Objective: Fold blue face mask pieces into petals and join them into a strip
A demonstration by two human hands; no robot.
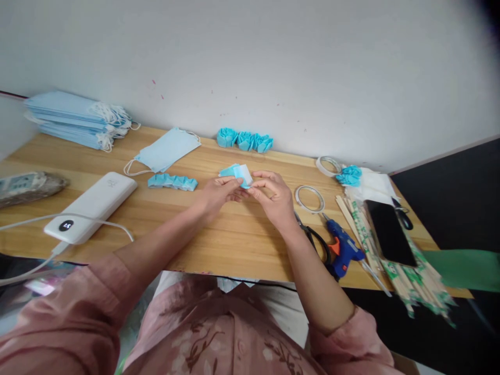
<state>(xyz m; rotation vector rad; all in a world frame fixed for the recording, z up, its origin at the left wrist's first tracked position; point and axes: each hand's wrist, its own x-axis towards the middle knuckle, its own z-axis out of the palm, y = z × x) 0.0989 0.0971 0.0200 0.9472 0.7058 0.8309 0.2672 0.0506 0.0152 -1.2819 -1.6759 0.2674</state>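
At the near edge, pink sleeves (66,317) reach forward from both sides over the wooden table (230,245). Near right, a blue glue gun (344,250) with an orange trigger lies beside black-handled scissors (324,245), partly hidden by the right forearm. Farther right, a dark-screened phone (390,232) rests on paper-wrapped sticks (402,289), some of which overhang the near edge. Near left is a white power bank (89,208) with a white cable (117,225) lying across it.

In the middle, the left hand (221,192) pinches a folded blue-and-white piece (244,176) between thumb and fingers, held over the table. The right hand (275,198), fingers loosely curled, grips its right edge with thumb and fingertips.

Left of the hands lies a pleated blue strip (172,181); to their right, a roll of tape (311,210). Farther off, a flat blue mask (170,150) lies on the left, and at far right a blue flower (349,176) sits between a second roll (321,169) and white sheets (375,185).

Along the far edge, a tall mask stack (70,120) stands left, and three blue rosettes (246,140) sit in a row near the pale wall (250,62).
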